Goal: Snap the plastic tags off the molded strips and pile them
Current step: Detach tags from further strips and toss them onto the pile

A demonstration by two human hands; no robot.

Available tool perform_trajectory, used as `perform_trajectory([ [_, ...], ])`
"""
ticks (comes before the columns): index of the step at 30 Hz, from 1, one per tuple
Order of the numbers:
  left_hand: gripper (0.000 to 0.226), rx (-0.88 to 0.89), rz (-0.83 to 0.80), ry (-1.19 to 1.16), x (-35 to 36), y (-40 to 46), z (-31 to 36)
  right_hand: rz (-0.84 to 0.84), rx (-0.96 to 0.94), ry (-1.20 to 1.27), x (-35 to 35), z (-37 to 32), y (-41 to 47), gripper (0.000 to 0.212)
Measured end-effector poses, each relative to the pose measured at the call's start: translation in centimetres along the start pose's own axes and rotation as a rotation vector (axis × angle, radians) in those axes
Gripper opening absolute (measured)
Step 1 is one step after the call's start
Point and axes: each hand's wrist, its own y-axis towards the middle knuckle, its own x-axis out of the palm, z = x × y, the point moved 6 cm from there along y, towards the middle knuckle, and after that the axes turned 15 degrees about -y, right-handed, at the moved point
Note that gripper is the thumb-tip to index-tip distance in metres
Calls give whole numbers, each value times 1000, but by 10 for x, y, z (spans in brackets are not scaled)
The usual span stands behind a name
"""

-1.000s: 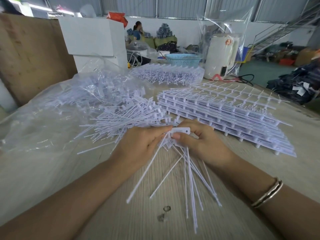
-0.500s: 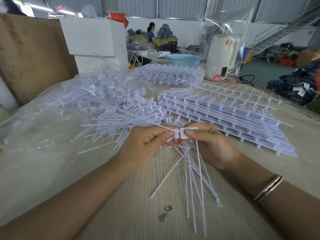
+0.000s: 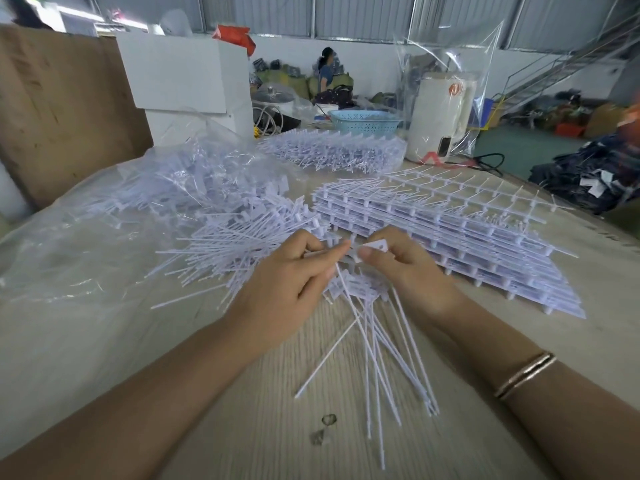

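— So, where are the hands?
— Centre frame, close together above the table (image 3: 242,427). The left hand (image 3: 294,282) pinches a thin stem; the right hand (image 3: 401,268) pinches a flat white tag (image 3: 375,247) between thumb and fingers.
— And the strip?
— Its long stems (image 3: 384,355) fan down toward the lower middle from between the hands.
— Loose tags?
— A pile (image 3: 249,233) lies just left of the hands, partly on a clear bag (image 3: 69,258). Stacked strips (image 3: 467,237) sit right of centre, touching the table.
— Anything else?
— A bracelet (image 3: 524,374) on the right wrist.
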Motion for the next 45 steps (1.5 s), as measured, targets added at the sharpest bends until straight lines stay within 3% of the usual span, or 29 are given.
perform_trajectory([
  [2, 41, -107, -25, 37, 7, -1, -10, 86, -118, -359, 0, -5, 9, 16],
  [4, 46, -231, -116, 114, 16, -3, -19, 98, -98, -574, 6, -5, 12, 12],
  [5, 49, -274, -160, 176, 20, -4, -22, 112, -52, -583, 6, -5, 10, 18],
  [8, 46, -329, -152, 313, 13, -2, -17, 217, 99, -235, -13, -12, -3, 28],
  [10, 32, -241, -31, 320, -3, 0, 1, 197, 140, -345, -36, -16, -8, 42],
  [12, 49, -318, -77, 339, -10, -3, 7, 2, 215, -613, -53, -11, -12, 53],
  [14, 69, -520, -281, 370, -2, -13, 5, -324, 334, -764, -49, 1, -23, 52],
  [15, 74, -584, -352, 391, 2, -17, 3, -442, 348, -765, -42, 5, -28, 50],
  [17, 86, -617, -407, 409, 8, -20, 3, -521, 301, -711, -26, 2, -33, 48],
  [25, 94, -580, -404, 407, 21, -20, 3, -445, 36, -709, 15, -19, -33, 35],
  [30, 78, -568, -456, 412, 20, -21, 1, -497, -84, -669, 29, -23, -36, 25],
  [33, 54, -553, -462, 440, 18, -21, -2, -517, -43, -474, 27, -18, -34, 33],
  [37, 27, -573, -450, 443, 12, -20, -2, -400, -50, -226, 21, -17, -27, 36],
  [43, 14, -552, -537, 596, 13, -23, 1, -25, 9, -142, -1, -5, -11, 42],
  [45, 26, -552, -524, 586, 16, -24, 1, 49, 23, -87, -10, -2, -9, 41],
])
